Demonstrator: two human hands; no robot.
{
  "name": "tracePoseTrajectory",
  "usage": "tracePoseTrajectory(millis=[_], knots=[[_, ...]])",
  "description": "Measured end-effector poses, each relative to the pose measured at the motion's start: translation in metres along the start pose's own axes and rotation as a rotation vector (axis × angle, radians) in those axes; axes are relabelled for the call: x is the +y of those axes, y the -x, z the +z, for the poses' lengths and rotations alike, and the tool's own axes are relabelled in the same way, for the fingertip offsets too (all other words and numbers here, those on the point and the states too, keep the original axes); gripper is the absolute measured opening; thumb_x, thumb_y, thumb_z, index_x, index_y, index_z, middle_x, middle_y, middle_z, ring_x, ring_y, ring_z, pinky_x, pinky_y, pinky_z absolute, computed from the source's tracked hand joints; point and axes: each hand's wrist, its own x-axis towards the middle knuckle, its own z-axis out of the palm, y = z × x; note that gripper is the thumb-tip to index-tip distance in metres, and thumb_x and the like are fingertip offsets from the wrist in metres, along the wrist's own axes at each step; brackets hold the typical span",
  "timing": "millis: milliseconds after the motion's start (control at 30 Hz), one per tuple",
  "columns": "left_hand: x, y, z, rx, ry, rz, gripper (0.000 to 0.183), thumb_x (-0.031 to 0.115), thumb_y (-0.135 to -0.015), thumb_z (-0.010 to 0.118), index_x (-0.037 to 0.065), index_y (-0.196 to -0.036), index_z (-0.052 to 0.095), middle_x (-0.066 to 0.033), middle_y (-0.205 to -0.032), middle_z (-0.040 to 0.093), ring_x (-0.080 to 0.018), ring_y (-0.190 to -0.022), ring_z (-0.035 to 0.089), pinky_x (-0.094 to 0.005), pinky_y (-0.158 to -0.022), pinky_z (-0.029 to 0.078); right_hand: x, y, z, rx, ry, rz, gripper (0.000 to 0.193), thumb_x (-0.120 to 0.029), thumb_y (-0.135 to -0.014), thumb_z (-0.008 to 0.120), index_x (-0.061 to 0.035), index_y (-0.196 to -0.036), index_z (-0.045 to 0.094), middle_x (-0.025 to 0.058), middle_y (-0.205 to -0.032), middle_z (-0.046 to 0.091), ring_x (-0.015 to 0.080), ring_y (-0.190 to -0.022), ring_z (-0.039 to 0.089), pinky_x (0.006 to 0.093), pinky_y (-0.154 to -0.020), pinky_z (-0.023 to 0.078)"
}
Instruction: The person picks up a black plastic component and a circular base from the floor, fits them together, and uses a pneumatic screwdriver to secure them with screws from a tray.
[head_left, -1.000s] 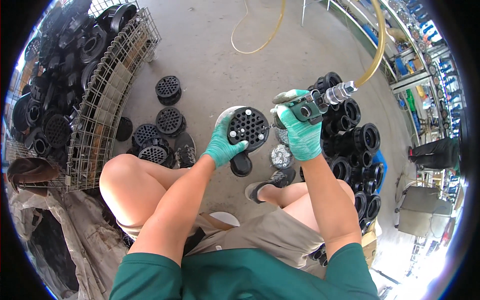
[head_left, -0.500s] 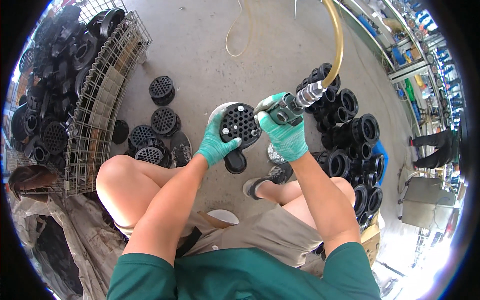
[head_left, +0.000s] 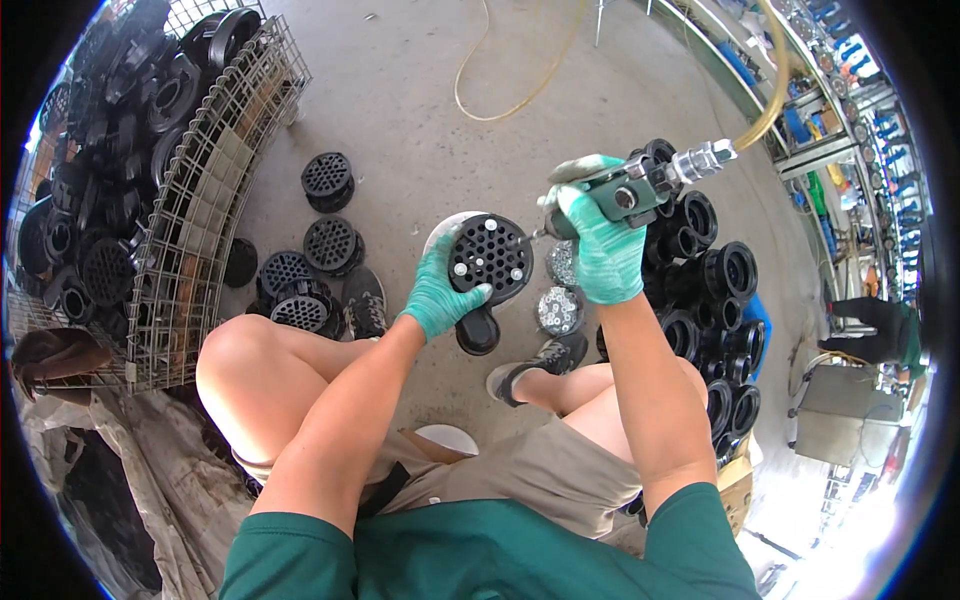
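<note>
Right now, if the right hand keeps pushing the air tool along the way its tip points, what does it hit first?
Most likely the black perforated disc that the left hand holds. The right hand aims the air tool leftward, its tip at or just off the disc's edge; depth is unclear from one view.

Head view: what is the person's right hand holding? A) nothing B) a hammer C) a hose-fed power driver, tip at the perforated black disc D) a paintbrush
C: the gloved right hand grips a green power driver with a yellow hose at its back, tip against the perforated black disc held by the left hand.
</note>
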Motion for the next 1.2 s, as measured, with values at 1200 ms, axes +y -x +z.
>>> tracePoseTrajectory(millis=[1200], knots=[[0.022,0.001,0.000,0.012,-0.177,-0.049,0.098,0.020,-0.062,0.086,0.008,-0.148,0.041,-0.0163,-0.143,0.049,-0.0332,-0.134,0.046,-0.0428,-0.116,0.038,0.047,-0.035,0.028,-0.101,0.252,-0.004,0.017,0.001,-0.087,0.068,-0.0065,-0.102,0.068,0.0035,-0.096,0.072,0.0112,-0.087,0.066,0.0273,-0.077,0.055]])
